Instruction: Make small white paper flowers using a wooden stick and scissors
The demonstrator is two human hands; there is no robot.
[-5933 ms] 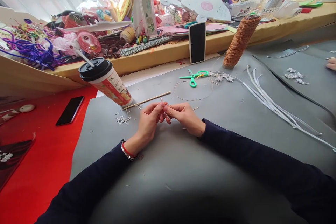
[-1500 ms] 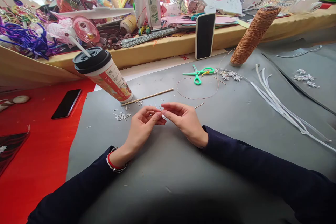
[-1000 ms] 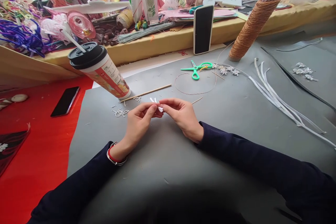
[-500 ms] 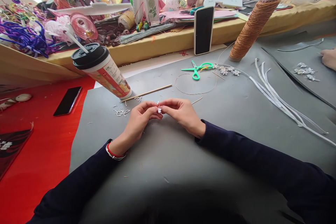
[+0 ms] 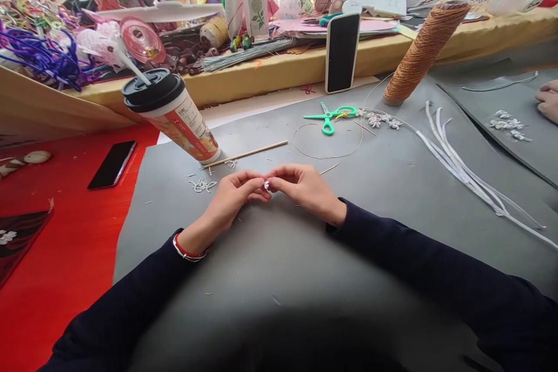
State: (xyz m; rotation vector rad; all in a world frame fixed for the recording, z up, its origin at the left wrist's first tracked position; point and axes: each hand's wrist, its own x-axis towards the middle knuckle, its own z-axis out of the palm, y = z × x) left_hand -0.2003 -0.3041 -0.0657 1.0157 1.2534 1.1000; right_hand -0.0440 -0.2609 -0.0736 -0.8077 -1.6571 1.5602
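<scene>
Grey matting (image 5: 261, 267) covers the worktable, beside a red surface (image 5: 82, 226) on the left and below a cluttered, cloth-covered ledge (image 5: 279, 72). Near the middle, a small white piece (image 5: 267, 185), too tiny to make out fully, sits between the fingertips of two bare hands. The left hand (image 5: 231, 195) pinches it between thumb and forefinger, lower fingers loosely curled. The right hand (image 5: 311, 192) pinches from the opposite side, fingers bent; the paired grip probably steadies something so small.

Clock directions run from the hands. At nine o'clock, short white cord scraps (image 5: 203, 185) lie loosely heaped. At eleven, a thin wooden stick (image 5: 257, 151) lies flat, its far left end by a lidded paper cup (image 5: 178, 122). Between one and two, green-handled scissors (image 5: 328, 126) rest open, seemingly set within easy reach. At two, white flower-like pieces (image 5: 383, 122) lie clustered, with a brown cord spool (image 5: 422, 58) standing beyond, likely on end to save space. At one, a phone (image 5: 343, 53) stands upright by the ledge, apparently propped against it. At three, long white strips (image 5: 471, 180) fan out, perhaps spread to stay untangled. Between two and three, another person's hand (image 5: 550, 102) enters at the edge.
</scene>
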